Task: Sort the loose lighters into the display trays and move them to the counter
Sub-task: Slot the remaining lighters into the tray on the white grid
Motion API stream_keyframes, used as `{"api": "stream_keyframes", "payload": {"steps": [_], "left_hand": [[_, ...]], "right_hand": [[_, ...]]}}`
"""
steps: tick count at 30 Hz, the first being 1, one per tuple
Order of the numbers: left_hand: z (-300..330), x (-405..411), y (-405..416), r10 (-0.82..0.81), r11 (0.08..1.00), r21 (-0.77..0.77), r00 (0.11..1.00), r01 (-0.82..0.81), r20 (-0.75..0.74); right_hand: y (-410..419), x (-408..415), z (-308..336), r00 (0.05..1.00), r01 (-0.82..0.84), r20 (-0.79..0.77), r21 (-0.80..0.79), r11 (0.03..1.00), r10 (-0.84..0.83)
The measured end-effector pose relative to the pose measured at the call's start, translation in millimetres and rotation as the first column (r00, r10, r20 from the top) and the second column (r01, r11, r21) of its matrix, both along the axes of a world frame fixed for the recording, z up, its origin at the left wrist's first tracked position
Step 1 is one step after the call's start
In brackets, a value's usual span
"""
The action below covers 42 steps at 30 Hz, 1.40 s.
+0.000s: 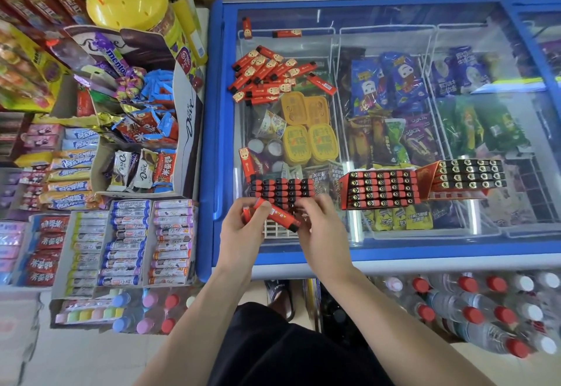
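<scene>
Two hands meet at the lower centre of the frame. The left hand [243, 224] pinches one red lighter [279, 215] near its base, and its palm seems to keep a second one. The right hand [314, 227] curls its fingers around the black end of that lighter. Just behind them lies a half-filled tray [282, 191] on the glass freezer lid [394, 36]. To do this step well, I think the lighter should turn black end up and slide straight into a free slot. More loose lighters [267, 77] wait at upper centre; two full trays [379, 186] sit at the right.
</scene>
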State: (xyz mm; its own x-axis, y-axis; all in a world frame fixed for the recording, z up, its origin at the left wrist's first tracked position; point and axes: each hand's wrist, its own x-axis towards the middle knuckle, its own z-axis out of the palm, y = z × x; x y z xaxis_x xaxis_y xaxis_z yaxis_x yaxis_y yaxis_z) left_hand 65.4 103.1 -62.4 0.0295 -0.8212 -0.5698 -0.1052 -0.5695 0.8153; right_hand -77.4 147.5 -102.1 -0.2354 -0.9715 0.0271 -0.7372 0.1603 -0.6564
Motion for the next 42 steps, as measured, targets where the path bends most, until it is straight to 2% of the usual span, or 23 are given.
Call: {"api": "stream_keyframes", "payload": {"steps": [2,4,5,6,8,9,12,17,21,26,28,32,37,39,42], "left_hand": [[1,0,-1,0.006,1.0,0.001,1.0,-0.006,-0.007],[1,1,-1,0.019,1.0,0.011,1.0,-0.019,-0.023],[1,1,-1,0.025,1.0,0.019,0.999,-0.024,-0.032],[1,1,-1,0.029,0.999,0.024,0.999,-0.028,-0.04],[1,1,0,0.021,0.999,0.025,0.998,-0.02,-0.053],[1,0,1,0.012,1.0,0.021,0.998,-0.01,-0.061],[2,-2,3,-0.025,1.0,0.012,0.996,0.026,-0.081],[5,-4,4,-0.057,0.998,0.007,0.998,0.057,-0.015],[4,-5,5,-0.056,0.998,-0.026,0.998,0.057,0.019],[-1,2,6,0.012,1.0,0.018,0.998,-0.011,-0.054],[-5,5,6,0.037,0.999,0.032,0.995,-0.034,-0.09],[-11,6,6,0.085,0.995,0.064,0.986,-0.077,-0.146],[-5,7,7,0.108,0.992,0.083,0.983,-0.096,-0.149],[-4,8,7,0.124,0.99,0.082,0.983,-0.113,-0.139],[-4,11,8,0.169,0.984,0.076,0.981,-0.162,-0.098]], "right_hand": [[0,0,5,0.989,0.078,0.132,-0.03,0.996,-0.074],[2,0,13,0.936,0.188,0.297,0.027,0.982,-0.188],[2,-2,17,0.873,0.247,0.407,0.108,0.963,-0.27],[3,-3,23,0.77,0.285,0.53,0.209,0.935,-0.353],[4,-6,35,0.551,0.241,0.722,0.344,0.908,-0.419],[6,-7,40,0.504,0.185,0.769,0.35,0.919,-0.394],[12,-11,49,0.571,0.04,0.775,0.303,0.952,-0.271],[12,-18,55,0.654,-0.028,0.731,0.278,0.96,-0.193],[12,-29,55,0.569,0.035,0.787,0.265,0.964,-0.237],[20,-47,45,0.498,0.201,0.775,0.332,0.921,-0.388],[20,-48,40,0.522,0.239,0.735,0.36,0.902,-0.432],[15,-41,25,0.641,0.285,0.619,0.358,0.889,-0.454],[9,-27,12,0.695,0.267,0.59,0.319,0.91,-0.411],[7,-23,11,0.684,0.265,0.599,0.328,0.907,-0.416],[5,-21,11,0.608,0.262,0.651,0.377,0.888,-0.455]]}}
